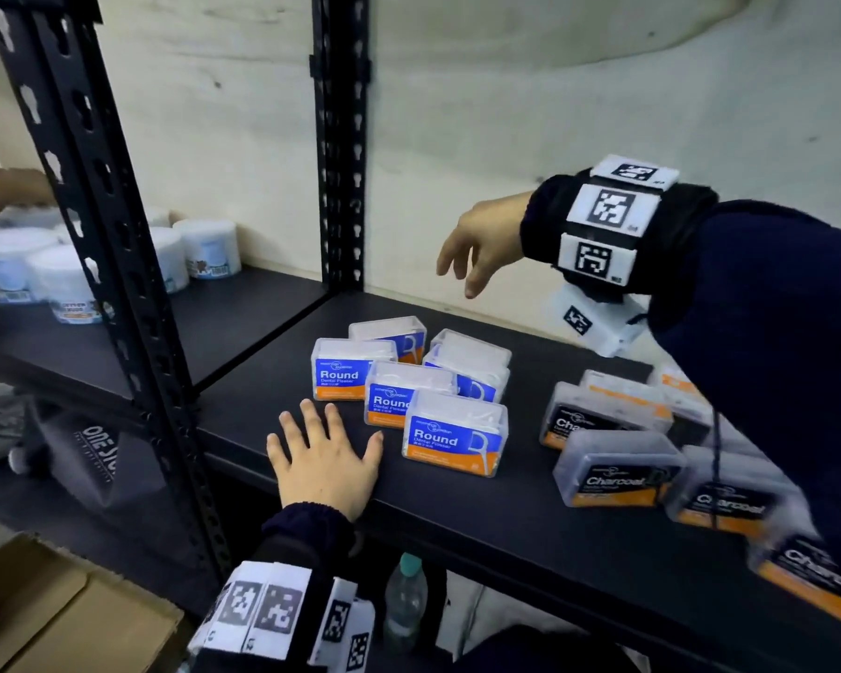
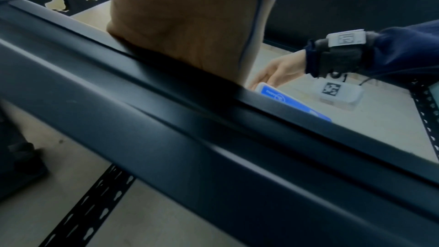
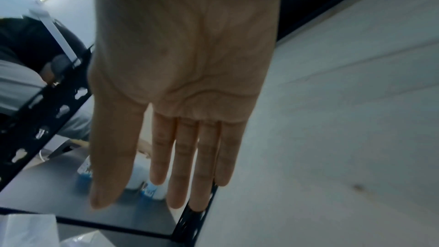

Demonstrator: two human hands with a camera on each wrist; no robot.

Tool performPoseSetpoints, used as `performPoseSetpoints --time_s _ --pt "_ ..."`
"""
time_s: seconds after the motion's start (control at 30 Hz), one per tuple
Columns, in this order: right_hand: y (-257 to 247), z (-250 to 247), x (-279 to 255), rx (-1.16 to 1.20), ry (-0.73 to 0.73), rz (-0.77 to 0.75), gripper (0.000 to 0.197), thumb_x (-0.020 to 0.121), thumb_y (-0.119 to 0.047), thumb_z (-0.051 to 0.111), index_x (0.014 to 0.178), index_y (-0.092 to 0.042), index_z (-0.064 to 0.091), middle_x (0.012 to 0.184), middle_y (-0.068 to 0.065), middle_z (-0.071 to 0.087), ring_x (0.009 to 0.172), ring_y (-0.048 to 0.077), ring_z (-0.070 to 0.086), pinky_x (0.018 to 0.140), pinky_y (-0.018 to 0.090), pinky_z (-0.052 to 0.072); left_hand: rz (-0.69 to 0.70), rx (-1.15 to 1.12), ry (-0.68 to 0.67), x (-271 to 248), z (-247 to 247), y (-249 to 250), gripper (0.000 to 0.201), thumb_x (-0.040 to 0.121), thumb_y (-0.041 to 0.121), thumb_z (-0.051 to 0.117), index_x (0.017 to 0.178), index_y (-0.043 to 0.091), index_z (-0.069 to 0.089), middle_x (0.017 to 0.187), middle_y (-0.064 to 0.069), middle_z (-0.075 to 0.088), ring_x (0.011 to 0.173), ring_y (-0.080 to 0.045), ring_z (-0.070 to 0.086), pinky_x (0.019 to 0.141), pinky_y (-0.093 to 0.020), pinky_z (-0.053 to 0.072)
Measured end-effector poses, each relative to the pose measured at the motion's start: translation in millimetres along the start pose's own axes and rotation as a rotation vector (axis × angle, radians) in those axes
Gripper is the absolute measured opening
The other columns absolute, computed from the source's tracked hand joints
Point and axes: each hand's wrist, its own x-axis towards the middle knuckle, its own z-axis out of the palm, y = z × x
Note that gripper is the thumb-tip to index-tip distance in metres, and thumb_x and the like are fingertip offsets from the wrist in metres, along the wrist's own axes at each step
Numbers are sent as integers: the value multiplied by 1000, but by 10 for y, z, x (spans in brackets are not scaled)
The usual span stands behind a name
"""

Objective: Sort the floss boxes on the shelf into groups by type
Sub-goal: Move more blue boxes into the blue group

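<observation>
On the black shelf (image 1: 457, 517) several clear boxes with blue "Round" labels (image 1: 452, 437) stand bunched in the middle. Several dark "Charcoal" boxes (image 1: 617, 473) sit grouped to their right, partly behind my right sleeve. My left hand (image 1: 324, 451) lies flat, fingers spread, on the shelf just left of the blue boxes, touching none of them. My right hand (image 1: 477, 247) hovers above and behind the blue group, fingers straight and empty; in the right wrist view its palm (image 3: 185, 74) shows bare. The left wrist view shows only my left palm (image 2: 180, 25) at the shelf's front edge (image 2: 213, 119).
Black perforated uprights (image 1: 341, 138) (image 1: 93, 225) frame the bay. White round tubs (image 1: 205, 247) stand on the neighbouring left shelf, where another person's hand (image 1: 6, 184) reaches. A cardboard box (image 1: 54, 619) and a water bottle (image 1: 406, 599) sit below.
</observation>
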Motion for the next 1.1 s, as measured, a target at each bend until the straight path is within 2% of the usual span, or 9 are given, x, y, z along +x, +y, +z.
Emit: performPoseSetpoints --time_s 0.13,0.23,0.33,0.4,0.47,0.6,0.73,0.9,1.1 --pt "391 -112 -679 37 79 62 44 83 -26 67 125 -20 58 114 -3 68 90 10 53 88 23 40 61 70 -12 -101 -93 13 58 99 45 25 146 11 26 157 -14 21 145 -34 20 117 -41 21" --pt "702 -98 -1108 52 128 133 42 83 -25 67 123 -19 60 101 -6 66 90 11 56 81 20 37 218 50 -23 -272 -288 96 38 98 41 32 120 20 54 132 -5 55 124 -26 51 96 -33 43" --pt "985 -15 -1443 57 138 214 40 84 -24 66 123 -19 61 96 -8 63 89 11 55 80 19 37 397 121 3 -487 -616 286 27 95 45 37 75 35 52 103 5 63 107 -19 60 76 -25 43" --pt "1167 71 -1624 63 132 261 38 84 -24 66 122 -17 62 95 -7 63 88 11 55 75 18 39 512 212 14 -635 -873 493 33 94 47 39 64 35 44 80 10 53 90 -11 55 60 -17 36" --pt "1349 179 -1764 78 120 304 37 84 -23 66 120 -16 63 94 -6 63 87 11 55 69 16 40 619 265 21 -752 -1117 736 23 93 48 41 79 38 57 79 13 53 85 -7 48 56 -10 32" --pt "1655 426 -1951 110 43 389 37 84 -25 66 120 -16 63 100 -2 67 86 9 54 81 21 42 790 287 39 -772 -1437 1278 16 88 42 54 91 34 67 99 9 68 100 -13 63 81 -21 45" --pt "1883 646 -2006 85 -64 453 39 86 -24 64 123 -14 61 119 2 66 88 10 53 72 18 39 866 400 22 -558 -1515 1839 22 84 34 60 100 24 71 91 6 67 92 -15 63 86 -23 49" --pt "2095 862 -1947 44 -144 449 40 90 -22 58 129 -14 56 130 3 60 109 18 57 79 17 36 997 525 -161 -253 -1468 2462 27 89 26 57 113 19 69 116 4 69 90 -5 54 75 -14 44" --pt "2187 1165 -1717 9 -272 340 46 94 -11 45 139 -19 46 142 4 49 128 22 47 100 28 40 1021 813 -383 82 -1217 2963 35 96 18 46 130 20 57 139 -1 55 128 -18 49 109 -29 37"
